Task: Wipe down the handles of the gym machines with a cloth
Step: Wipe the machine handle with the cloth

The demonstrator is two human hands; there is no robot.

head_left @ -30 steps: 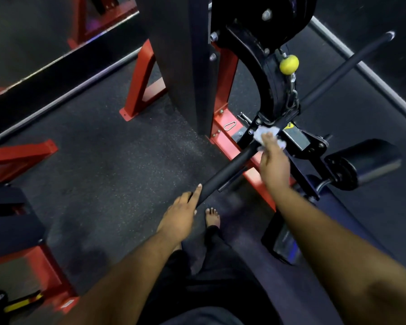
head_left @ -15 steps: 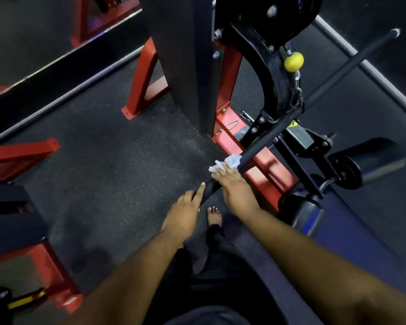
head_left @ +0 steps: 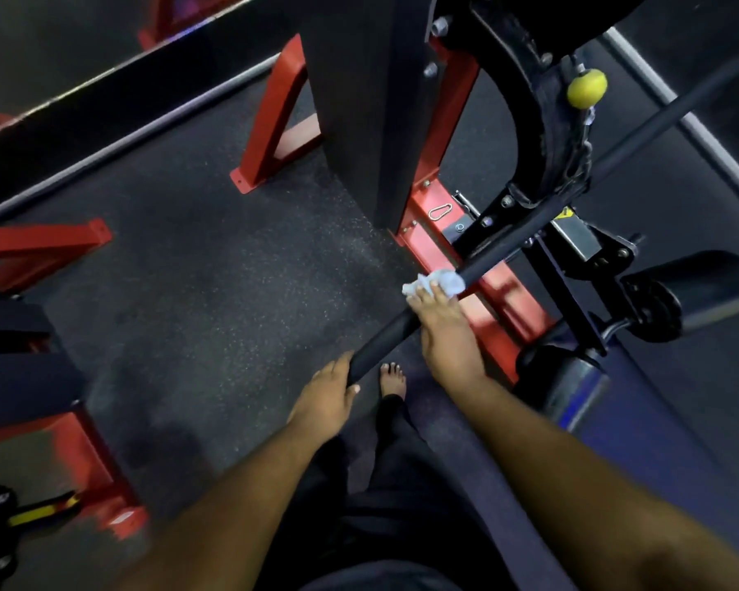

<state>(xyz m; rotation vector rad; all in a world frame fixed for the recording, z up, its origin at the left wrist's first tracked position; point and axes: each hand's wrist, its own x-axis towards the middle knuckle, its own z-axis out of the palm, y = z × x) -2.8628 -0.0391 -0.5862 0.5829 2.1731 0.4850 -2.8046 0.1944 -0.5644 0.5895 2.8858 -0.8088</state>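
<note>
Right hand presses white cloth onto black bar handle; left hand grips handle's near end.

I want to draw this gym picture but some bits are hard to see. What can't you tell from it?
Head view only:
- Far end of the black bar: cut off by the right edge.
- How much cloth wraps the bar: hidden under the right hand.
- Left hand fingertips: hidden behind the bar's near end.
- Top of the machine: cut off by the upper edge.
</note>
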